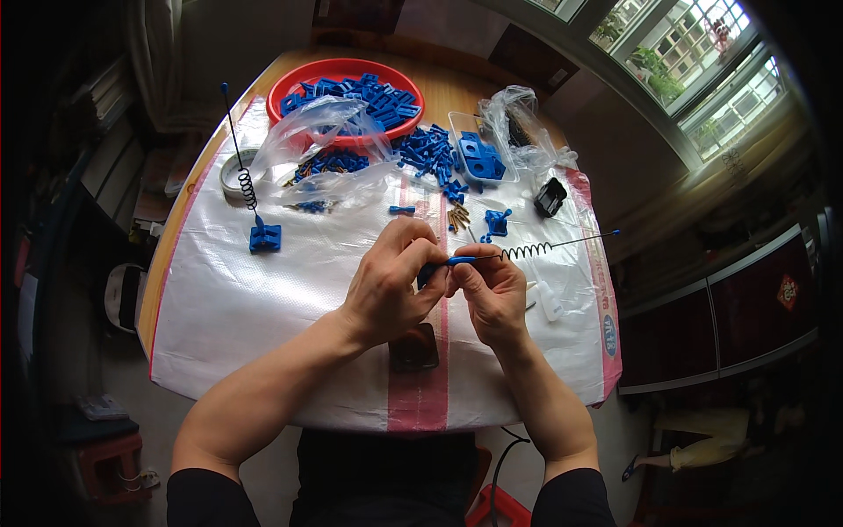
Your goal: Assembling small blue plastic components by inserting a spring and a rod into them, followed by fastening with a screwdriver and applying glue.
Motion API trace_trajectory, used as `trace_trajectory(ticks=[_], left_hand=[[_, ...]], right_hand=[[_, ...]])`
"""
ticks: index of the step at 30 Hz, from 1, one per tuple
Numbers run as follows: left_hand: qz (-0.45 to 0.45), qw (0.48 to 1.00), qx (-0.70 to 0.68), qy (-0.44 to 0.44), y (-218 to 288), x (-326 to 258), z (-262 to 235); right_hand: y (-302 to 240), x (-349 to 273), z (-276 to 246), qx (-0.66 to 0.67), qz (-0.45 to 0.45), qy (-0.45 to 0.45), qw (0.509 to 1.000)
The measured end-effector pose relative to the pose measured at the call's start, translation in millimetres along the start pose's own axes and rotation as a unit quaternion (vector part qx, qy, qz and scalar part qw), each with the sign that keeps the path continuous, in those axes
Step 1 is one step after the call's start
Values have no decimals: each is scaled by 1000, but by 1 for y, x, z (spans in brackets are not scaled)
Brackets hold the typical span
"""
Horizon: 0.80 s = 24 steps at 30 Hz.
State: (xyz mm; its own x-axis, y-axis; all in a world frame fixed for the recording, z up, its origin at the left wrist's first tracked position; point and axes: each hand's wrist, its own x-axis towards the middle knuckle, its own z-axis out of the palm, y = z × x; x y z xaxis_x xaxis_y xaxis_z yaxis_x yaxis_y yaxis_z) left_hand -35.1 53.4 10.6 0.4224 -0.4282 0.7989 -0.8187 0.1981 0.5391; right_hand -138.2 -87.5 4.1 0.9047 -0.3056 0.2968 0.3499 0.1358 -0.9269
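Note:
Over the middle of the table, my left hand (391,281) is closed on a dark blue plastic piece, mostly hidden by the fingers. My right hand (493,297) pinches a thin black wire with a coiled spring section (527,251) and a small blue tip at its far right end. A blue sleeve (460,260) sits on the wire's inner end, between both hands' fingertips, where it meets the piece in my left hand. Whether the two are joined is hidden. Below my hands lies a dark square block (414,348). At the left stands a similar coiled wire on a blue base (265,237).
A red basin (279,86) of blue plastic parts stands at the back, with a clear plastic bag (325,132) before it. Near them are loose blue pieces (428,154), a clear box (511,176), brass pins (457,217), a black block (551,198) and a tape roll (232,180).

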Motion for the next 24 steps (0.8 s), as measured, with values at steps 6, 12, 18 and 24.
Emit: trace_trajectory(ticks=[6,12,18,24], left_hand=[[12,999,30,-2,4,1,-1],[-87,993,-66,-38,13,2,0],[-155,957,-219,-108,12,-5,9],[-188,945,-240,-121,11,-11,13]], right_hand=[[-1,-2,0,5,-8,4,1000],[-5,-2,-3,12,2,39,999],[-7,2,-10,113,19,62,991],[-3,4,-9,100,30,98,990]])
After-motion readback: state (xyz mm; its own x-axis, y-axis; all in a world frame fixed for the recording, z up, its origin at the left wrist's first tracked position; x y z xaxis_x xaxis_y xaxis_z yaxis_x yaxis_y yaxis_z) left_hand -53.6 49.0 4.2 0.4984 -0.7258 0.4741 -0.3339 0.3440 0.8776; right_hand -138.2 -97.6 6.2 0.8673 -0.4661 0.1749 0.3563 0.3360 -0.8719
